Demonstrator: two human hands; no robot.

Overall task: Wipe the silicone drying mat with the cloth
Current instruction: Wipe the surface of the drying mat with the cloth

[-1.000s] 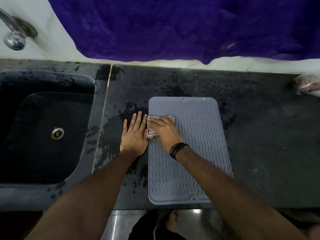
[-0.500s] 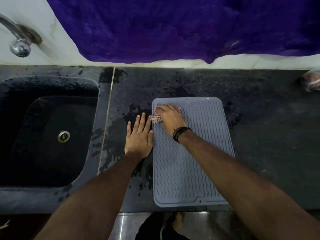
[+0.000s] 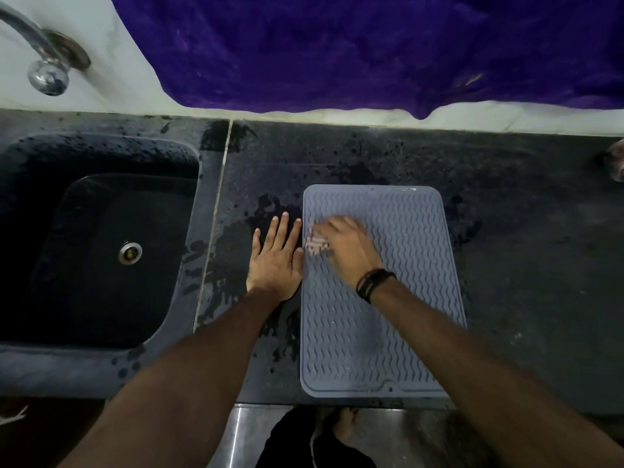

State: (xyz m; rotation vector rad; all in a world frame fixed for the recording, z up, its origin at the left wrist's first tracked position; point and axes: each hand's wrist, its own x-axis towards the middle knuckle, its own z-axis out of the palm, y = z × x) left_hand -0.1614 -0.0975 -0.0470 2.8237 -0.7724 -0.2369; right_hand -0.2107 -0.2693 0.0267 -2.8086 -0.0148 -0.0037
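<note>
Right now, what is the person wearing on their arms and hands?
Both forearms are bare, with no sleeves in view. The right hand has dark bands stacked at the wrist. The left hand shows no glove, ring or band.

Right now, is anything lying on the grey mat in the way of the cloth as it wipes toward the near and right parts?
Nothing visible does. The right hand presses the pinkish cloth near the left edge of the grey wavy-ribbed silicone mat; the mat's remaining surface shows bare. The left hand lies flat on the dark countertop beside it.
</note>
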